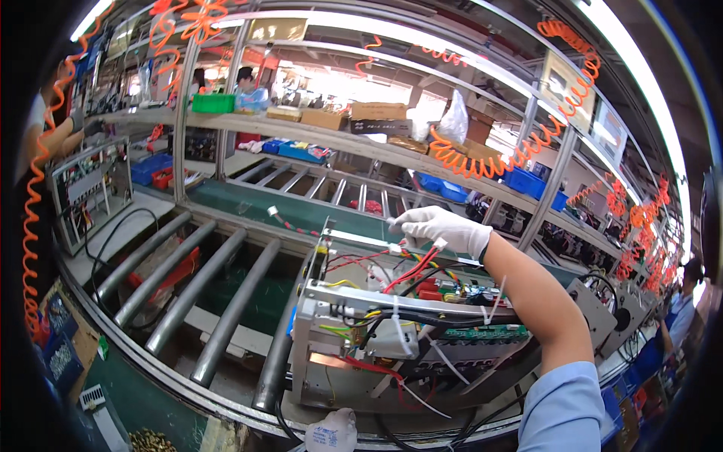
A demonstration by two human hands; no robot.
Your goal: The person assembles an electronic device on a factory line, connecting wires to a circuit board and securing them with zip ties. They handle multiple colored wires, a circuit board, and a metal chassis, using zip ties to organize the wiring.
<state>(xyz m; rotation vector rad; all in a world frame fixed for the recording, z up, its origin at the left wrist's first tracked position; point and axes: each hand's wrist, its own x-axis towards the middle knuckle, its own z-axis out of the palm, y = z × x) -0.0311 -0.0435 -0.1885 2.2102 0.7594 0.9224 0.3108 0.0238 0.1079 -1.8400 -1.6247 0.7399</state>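
Note:
An opened metal device chassis [301, 369] stands on the roller line in front of me, packed with wiring and green circuit boards [482, 333]. My right hand [444, 228], in a white glove, reaches over its far side. Thumb and fingertips are pinched together above the far rail; whatever is between them is too small to name. Just below that hand, red wires [413, 273] rise to white connectors. A loose white plug [273, 212] on a red-and-black lead sticks out past the chassis's far left corner. My left hand [331, 433], also gloved, is at the bottom edge near the chassis, its fingers hidden.
Metal rollers [236, 316] run to the left, with a black cable across them. Another opened chassis [94, 196] stands at far left, near another person's arms [56, 139]. A shelf with cardboard boxes [324, 119] spans the back. Orange coiled hoses [482, 162] hang overhead. Brass-coloured parts [151, 441] lie at lower left.

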